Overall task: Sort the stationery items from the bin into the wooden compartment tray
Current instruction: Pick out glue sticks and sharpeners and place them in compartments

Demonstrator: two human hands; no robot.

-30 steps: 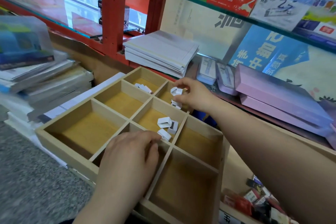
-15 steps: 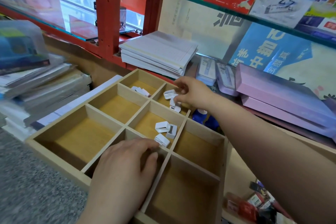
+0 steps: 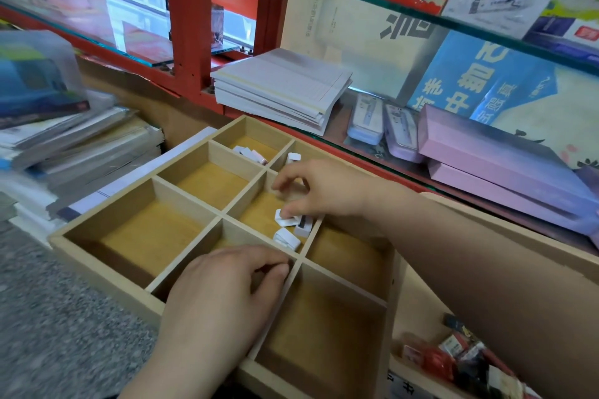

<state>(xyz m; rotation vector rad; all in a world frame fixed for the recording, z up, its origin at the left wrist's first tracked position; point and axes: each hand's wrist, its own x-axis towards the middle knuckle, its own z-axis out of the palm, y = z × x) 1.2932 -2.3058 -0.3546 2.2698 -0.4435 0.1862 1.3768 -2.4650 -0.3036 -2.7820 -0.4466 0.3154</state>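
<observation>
Both arms are bare, with no sleeve, watch, ring or glove showing on them: the left hand (image 3: pixel 223 288) and right hand (image 3: pixel 319 189) have short, plain, unpainted nails, and the right forearm (image 3: pixel 470 256) is uncovered as far as it shows.

You had the wooden tray (image 3: pixel 107 272) in front of you on the counter (image 3: pixel 48 334), with stacks of books (image 3: pixel 74 146) to its left and a pile of notebooks (image 3: pixel 282 87) behind it. Your left hand (image 3: pixel 223 295) rested on the near divider. Your right hand (image 3: pixel 324 191) reached into a middle compartment, touching small clips (image 3: pixel 287 238) there. More clips (image 3: pixel 251 152) lay in the far compartment. Boxes (image 3: pixel 505 168) sat behind, to the right.
</observation>
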